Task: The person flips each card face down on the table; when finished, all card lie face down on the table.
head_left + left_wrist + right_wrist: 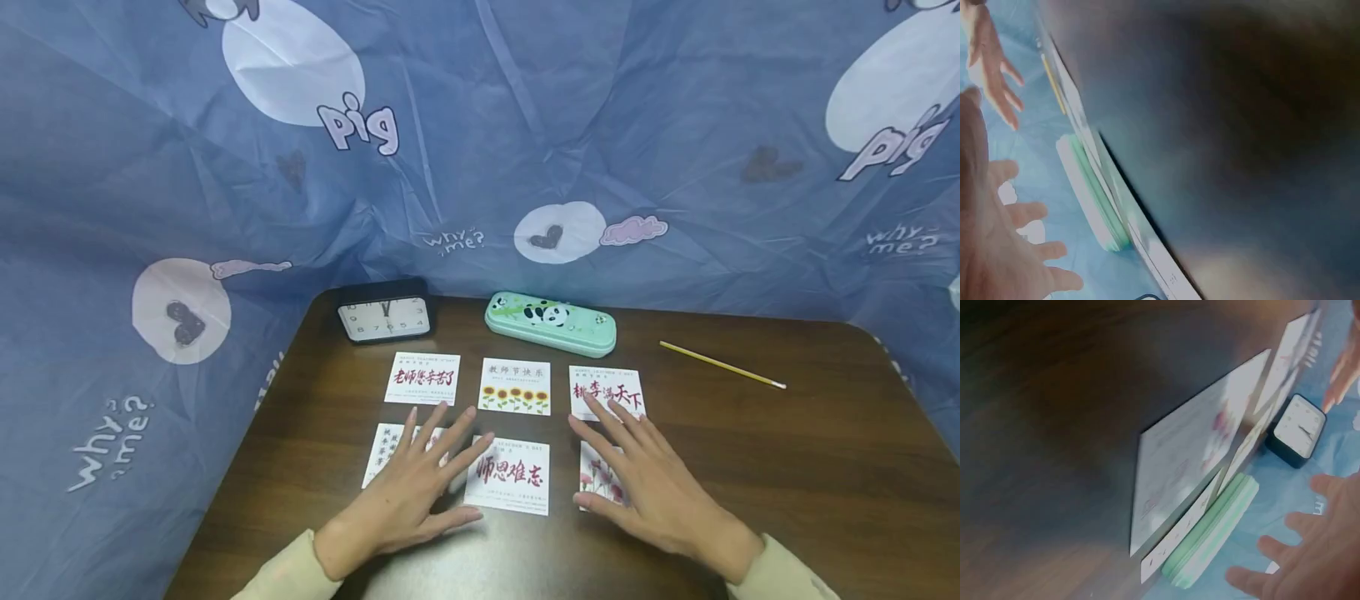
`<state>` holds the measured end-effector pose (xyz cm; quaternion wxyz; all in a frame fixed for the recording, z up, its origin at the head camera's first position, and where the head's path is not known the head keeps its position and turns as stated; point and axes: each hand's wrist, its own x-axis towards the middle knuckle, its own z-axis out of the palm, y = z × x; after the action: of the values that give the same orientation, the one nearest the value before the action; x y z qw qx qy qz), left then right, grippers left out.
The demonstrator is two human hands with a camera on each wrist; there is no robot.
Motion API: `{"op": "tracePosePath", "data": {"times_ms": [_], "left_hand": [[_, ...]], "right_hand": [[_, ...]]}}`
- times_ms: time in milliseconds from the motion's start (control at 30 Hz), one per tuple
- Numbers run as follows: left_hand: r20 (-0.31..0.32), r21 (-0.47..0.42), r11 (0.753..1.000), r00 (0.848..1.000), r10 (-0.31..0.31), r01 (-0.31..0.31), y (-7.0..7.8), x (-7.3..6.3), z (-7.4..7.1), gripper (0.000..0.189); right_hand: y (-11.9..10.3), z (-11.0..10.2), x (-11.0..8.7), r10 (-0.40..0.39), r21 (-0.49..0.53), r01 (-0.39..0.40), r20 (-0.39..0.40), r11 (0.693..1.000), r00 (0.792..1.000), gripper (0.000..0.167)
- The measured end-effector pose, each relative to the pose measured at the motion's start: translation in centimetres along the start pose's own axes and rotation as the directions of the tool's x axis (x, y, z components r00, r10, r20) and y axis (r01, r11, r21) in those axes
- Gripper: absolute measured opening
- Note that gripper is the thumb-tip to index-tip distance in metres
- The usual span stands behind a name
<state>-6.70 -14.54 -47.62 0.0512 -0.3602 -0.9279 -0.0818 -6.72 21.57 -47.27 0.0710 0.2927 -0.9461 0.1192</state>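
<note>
Several white cards lie on the table in two rows. My left hand (408, 492), fingers spread, is over the lower-left card (377, 468) and hides part of it. Its index finger overlaps the edge of the card with red writing (506, 493) in the lower middle. My right hand (652, 492) is spread above the pink-flower card (591, 475), partly covering it, and its fingertips overlap the upper-right card (607, 379). Another red-lettered card (422, 375) and a sunflower card (515, 379) are fully visible. Both wrist views show the hands raised off the tabletop, holding nothing.
Behind the cards stand a black-framed clock (384, 320) and a mint panda pencil case (551, 327). A yellow pencil (720, 365) lies to the right on the dark wooden table (825, 467). Blue printed cloth (465, 167) hangs beyond the table's far edge.
</note>
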Motion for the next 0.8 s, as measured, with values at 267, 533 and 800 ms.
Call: {"op": "tracePosePath", "data": {"times_ms": [267,533,800], "left_hand": [[-0.138,-0.189,0.977,0.982,-0.127,0.1,-1.3,0.3,-1.1,0.078],[-0.213,-0.426,0.859,0.891,-0.4,0.284,-4.5,0.5,-1.7,0.063],[-0.082,-0.587,0.659,0.776,-0.626,0.469,-8.4,0.9,-1.2,0.046]], "right_hand": [[-0.3,-1.0,2.8,0.07,0.248,-0.063,-0.02,0.967,0.997,0.081],[-1.1,-0.2,6.8,0.151,0.553,-0.141,0.027,0.821,0.988,0.069],[-2.1,1.7,10.3,0.168,0.789,-0.27,0.212,0.552,0.963,0.059]]}}
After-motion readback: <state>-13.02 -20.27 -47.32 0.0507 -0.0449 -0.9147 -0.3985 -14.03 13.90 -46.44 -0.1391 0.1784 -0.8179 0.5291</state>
